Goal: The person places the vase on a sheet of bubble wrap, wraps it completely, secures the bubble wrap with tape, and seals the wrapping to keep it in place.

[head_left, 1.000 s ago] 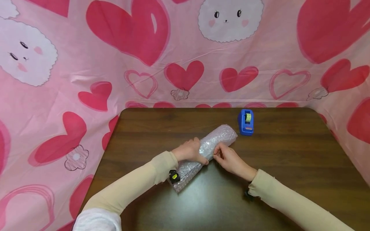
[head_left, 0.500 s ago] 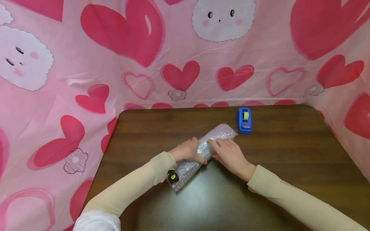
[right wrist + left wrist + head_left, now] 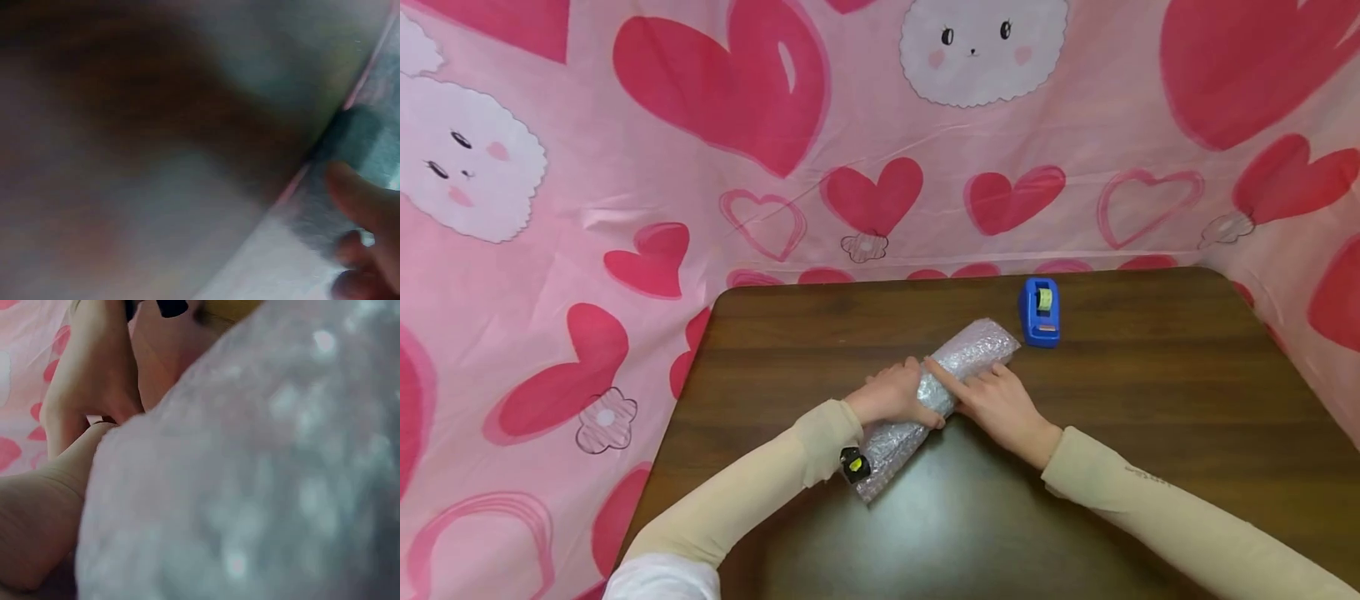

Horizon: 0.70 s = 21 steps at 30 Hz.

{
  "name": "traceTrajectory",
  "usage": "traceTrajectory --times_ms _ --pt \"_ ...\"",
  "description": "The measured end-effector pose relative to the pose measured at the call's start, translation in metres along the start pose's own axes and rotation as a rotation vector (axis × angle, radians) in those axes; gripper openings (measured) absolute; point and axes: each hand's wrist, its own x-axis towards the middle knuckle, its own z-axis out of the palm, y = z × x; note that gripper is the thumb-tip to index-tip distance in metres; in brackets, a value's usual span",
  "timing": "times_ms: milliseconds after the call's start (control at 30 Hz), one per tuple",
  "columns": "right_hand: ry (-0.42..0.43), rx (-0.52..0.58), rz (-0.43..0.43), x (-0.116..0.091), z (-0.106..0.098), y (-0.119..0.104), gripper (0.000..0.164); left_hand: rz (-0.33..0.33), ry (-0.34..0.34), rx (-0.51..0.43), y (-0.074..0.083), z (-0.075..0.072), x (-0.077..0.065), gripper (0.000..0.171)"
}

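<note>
A roll of bubble wrap [image 3: 981, 346] lies diagonally across the table, with whatever may be inside it not visible. Around its middle, my left hand [image 3: 898, 394] grips it, thumb on the near side and fingers over the far side. My right hand [image 3: 1003, 408] rests on the roll just right of the left one, its index finger stretched across the top. In the left wrist view the bubble wrap [image 3: 250, 469] fills most of the picture and a hand [image 3: 94, 369] meets it. The right wrist view is blurred, with right-hand fingers [image 3: 362, 200] against the wrap.
A blue tape dispenser [image 3: 1041, 315] stands beyond the roll's far right end. The brown wooden table [image 3: 1150, 367] ends at a pink cloth [image 3: 887, 125] printed with hearts, which hangs behind and to the left.
My right hand shifts from fingertips at the roll's near edge to lying over it, then its index finger stretches toward the left hand. The left hand keeps its hold.
</note>
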Motion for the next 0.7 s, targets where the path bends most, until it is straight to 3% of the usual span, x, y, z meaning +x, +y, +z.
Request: traceTrajectory --times_ms 233,400,500,700 --pt "-0.093 0.078 0.018 0.003 -0.007 0.002 0.096 -0.018 -0.015 -0.047 -0.001 0.000 -0.002 0.115" --pt "-0.117 0.083 0.005 -0.002 -0.016 0.003 0.096 0.028 -0.111 -0.223 -0.012 -0.004 -0.007 0.128" --pt "-0.099 0.120 0.035 -0.009 -0.022 0.006 0.101 0.054 -0.168 -0.345 -0.021 -0.009 -0.012 0.118" --pt "-0.105 0.204 0.119 -0.025 -0.033 0.015 0.092 0.126 -0.229 -0.613 -0.038 -0.014 -0.022 0.067"
